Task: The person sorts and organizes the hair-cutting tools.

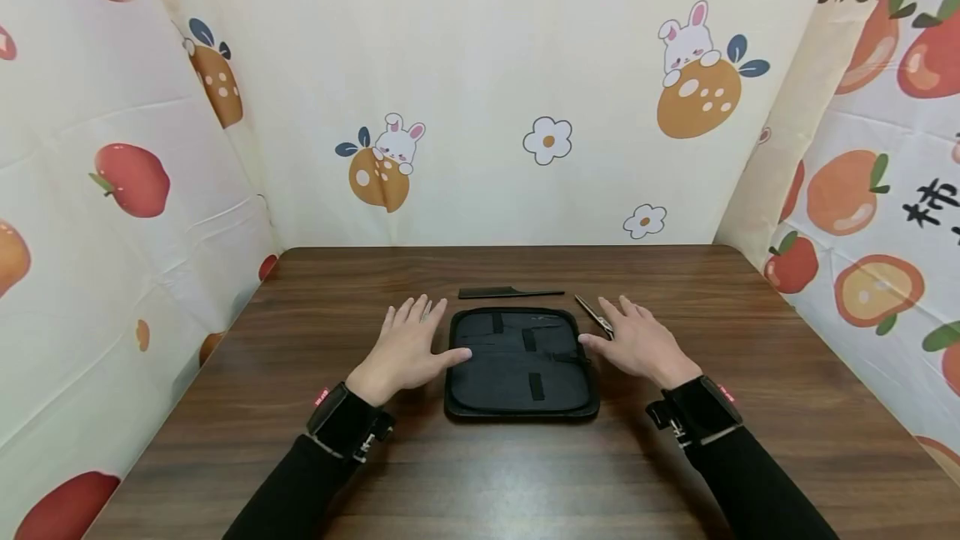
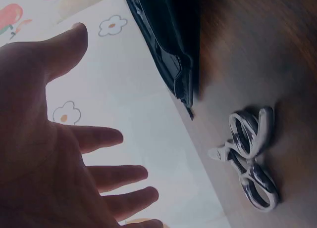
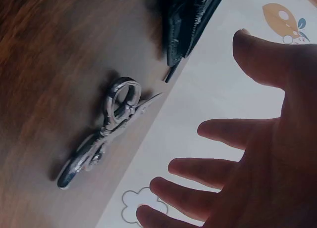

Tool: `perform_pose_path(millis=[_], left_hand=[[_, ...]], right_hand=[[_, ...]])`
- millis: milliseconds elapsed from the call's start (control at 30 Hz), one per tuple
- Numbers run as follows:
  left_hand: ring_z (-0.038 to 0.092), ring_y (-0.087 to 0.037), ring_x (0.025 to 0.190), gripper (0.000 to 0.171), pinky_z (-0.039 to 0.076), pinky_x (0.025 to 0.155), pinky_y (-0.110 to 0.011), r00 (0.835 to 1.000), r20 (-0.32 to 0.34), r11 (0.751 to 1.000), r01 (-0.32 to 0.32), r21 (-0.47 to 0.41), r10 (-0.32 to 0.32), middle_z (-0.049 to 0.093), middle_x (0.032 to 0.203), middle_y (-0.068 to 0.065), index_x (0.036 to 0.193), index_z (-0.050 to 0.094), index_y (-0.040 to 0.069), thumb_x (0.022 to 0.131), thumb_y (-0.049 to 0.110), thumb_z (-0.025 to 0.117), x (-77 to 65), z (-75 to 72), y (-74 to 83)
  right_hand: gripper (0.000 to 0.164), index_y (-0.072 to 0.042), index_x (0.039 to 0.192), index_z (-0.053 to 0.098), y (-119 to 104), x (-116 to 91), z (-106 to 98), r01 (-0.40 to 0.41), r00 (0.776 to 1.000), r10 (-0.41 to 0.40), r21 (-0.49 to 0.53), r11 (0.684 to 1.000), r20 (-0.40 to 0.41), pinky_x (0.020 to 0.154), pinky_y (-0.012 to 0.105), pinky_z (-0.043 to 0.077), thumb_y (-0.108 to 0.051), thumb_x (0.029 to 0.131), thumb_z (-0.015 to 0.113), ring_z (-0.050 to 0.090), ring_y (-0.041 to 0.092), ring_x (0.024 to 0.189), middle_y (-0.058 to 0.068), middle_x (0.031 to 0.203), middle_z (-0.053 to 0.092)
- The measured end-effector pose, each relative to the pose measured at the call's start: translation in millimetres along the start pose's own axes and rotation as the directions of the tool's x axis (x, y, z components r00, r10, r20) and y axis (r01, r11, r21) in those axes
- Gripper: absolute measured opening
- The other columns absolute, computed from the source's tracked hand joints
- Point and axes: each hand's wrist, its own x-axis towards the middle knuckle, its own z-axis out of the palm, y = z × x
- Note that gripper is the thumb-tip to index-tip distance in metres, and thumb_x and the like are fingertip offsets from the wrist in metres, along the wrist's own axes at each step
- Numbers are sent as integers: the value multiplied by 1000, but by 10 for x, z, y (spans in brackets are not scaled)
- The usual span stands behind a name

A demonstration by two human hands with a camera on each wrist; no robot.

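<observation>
A black zippered case with elastic loops on its face lies between the two hands. My left hand is held at its left side, fingers spread, the thumb overlapping the case's edge in the head view. My right hand is spread likewise at its right side, thumb near the edge. Neither holds anything. Silver scissors lie beside the right hand, their blades pointing to the back. Another pair of scissors lies by the left hand, mostly hidden behind its fingers in the head view.
A black comb with a thin handle lies crosswise behind the case on the brown wooden table. Printed cloth with fruit and rabbits hangs at the table's back and both sides.
</observation>
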Motion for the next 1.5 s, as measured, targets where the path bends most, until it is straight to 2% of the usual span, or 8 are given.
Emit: perform_pose_path(millis=[200,400,600,867,1033,1300,1500], left_hand=[[19,-45,151,85,10,120,-61,999,39,999,-33,-11,33,24,162,-28,160,31,5,98,55,60,35,39,40],[19,-44,151,80,18,120,-59,994,86,997,-73,-23,74,27,161,-28,158,35,4,99,50,63,77,88,79],[24,-41,150,78,28,117,-56,992,116,998,-55,-22,58,29,161,-25,157,37,5,98,50,63,99,153,93],[24,-38,151,76,26,118,-54,984,169,999,-47,-23,50,28,163,-22,156,39,5,99,48,64,103,212,125],[21,-37,152,75,27,119,-51,982,173,998,-70,-5,70,28,163,-21,153,43,1,98,49,64,103,250,152],[26,-37,150,71,30,117,-49,981,167,994,-104,42,96,35,159,-21,146,51,-3,97,46,67,127,298,185],[28,-37,148,62,34,114,-52,982,151,988,-129,82,116,40,156,-20,138,60,-2,96,43,70,157,307,221]], right_hand=[[83,1,158,32,49,47,43,-27,999,26,17,1000,29,101,75,32,-56,101,53,26,62,139,38,156,26],[80,1,157,33,74,91,73,-48,997,47,12,999,55,98,74,36,-53,101,55,28,62,138,37,153,33],[78,3,155,36,95,134,98,-67,995,68,-20,998,79,95,72,40,-50,101,56,32,59,137,37,150,37],[70,5,148,45,109,186,108,-79,995,81,-32,996,67,91,68,43,-44,101,60,38,56,130,37,142,41],[61,9,139,52,107,210,122,-80,994,84,-55,995,63,86,65,47,-38,100,62,43,53,122,36,136,44],[40,9,128,59,94,261,161,-69,995,75,-83,994,62,83,61,48,-22,102,58,46,49,115,32,121,48],[31,8,122,60,112,294,158,-66,996,71,-94,993,60,81,60,49,-8,96,53,48,48,112,31,117,51]])
